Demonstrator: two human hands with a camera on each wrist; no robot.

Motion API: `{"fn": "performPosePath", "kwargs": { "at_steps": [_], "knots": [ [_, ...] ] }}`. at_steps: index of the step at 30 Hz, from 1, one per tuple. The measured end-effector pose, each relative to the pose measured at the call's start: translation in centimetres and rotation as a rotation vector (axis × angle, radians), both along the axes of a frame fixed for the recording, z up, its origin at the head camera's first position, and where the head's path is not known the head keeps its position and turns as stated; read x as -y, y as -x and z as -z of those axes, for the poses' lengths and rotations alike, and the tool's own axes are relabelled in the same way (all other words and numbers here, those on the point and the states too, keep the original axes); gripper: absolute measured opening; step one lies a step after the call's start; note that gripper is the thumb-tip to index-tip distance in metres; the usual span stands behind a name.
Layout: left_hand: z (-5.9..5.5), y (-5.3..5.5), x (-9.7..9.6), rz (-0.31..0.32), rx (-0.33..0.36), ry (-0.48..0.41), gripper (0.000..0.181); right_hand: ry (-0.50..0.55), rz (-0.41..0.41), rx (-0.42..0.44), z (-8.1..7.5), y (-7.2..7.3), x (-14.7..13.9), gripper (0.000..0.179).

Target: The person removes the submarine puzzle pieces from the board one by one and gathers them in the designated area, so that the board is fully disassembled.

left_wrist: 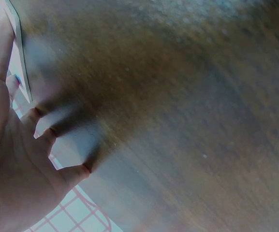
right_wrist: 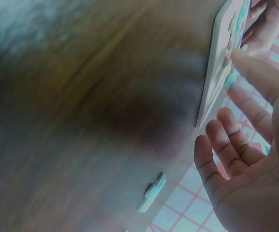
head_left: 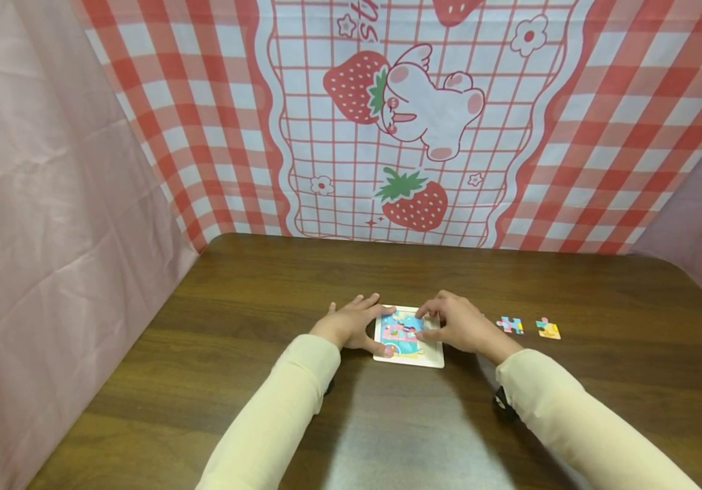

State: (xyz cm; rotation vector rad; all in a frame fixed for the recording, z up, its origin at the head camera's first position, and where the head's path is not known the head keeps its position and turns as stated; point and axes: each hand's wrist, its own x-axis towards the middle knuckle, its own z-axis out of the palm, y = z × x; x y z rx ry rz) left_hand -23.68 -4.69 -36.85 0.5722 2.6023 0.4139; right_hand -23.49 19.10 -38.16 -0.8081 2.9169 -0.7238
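Observation:
A square jigsaw puzzle in a pale tray lies on the table, with a blue and pink picture partly filled in. The left hand rests at its left side, fingers spread. Its thumb and index finger lie on the tray's left part, and the other fingertips touch the table in the left wrist view. Over the right part of the tray, the right hand pinches a puzzle piece between thumb and index finger; the piece is mostly hidden. The other right fingers curl loosely in the right wrist view.
Two loose puzzle pieces lie right of the right hand: a pink and blue piece and a yellow piece. The brown wooden table ends at a red checked strawberry cloth. A pink curtain hangs at the left.

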Motion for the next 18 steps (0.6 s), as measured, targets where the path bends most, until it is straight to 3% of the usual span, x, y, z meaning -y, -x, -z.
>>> {"fn": "performPosePath", "kwargs": {
  "at_steps": [18],
  "knots": [
    [-0.2,-0.1,-0.1,-0.008,0.007,0.001,0.086,0.053,-0.05,-0.084,-1.7,-1.2,-3.7,0.027]
  ]
}}
